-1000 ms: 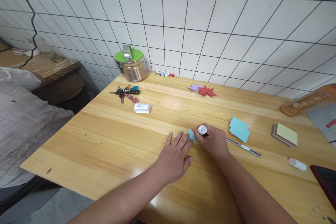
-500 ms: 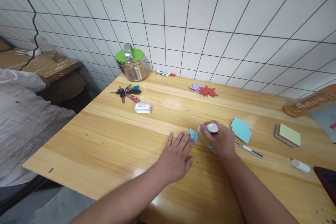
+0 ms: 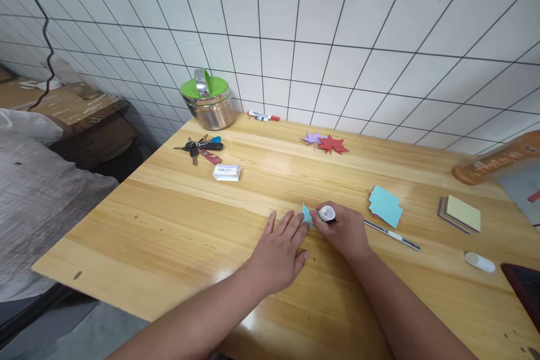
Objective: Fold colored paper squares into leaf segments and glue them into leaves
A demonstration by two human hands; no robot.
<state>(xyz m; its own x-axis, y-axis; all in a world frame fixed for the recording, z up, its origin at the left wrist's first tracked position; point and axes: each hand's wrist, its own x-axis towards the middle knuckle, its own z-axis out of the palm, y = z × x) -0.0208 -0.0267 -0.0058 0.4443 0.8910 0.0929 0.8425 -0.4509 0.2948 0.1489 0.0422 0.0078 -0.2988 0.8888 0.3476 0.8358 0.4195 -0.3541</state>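
My left hand (image 3: 280,253) lies flat on the table, fingers spread, its fingertips pressing the edge of a small folded piece of light-blue paper (image 3: 306,214). In my right hand (image 3: 343,232) is a white glue stick (image 3: 327,214), gripped between thumb and fingers with its round base toward me. The glue stick's tip is at the right side of the blue paper, hidden behind my fingers. Just right of my right hand lies a utility knife (image 3: 394,234), and beyond it a stack of light-blue paper squares (image 3: 386,206).
Purple (image 3: 312,138) and red paper leaves (image 3: 333,144) lie near the wall. Leftward are keys (image 3: 198,147), a white box (image 3: 226,172), a green-lidded pot (image 3: 208,102) and a marker (image 3: 264,116). Rightward are sticky notes (image 3: 460,214), a white cap (image 3: 480,262) and an orange bottle (image 3: 493,163). A person (image 3: 46,202) sits left.
My right hand has moved left and slightly toward me, bringing the glue stick onto the blue paper and tilting it more upright. My left hand stays on the paper. The view has shifted slightly.
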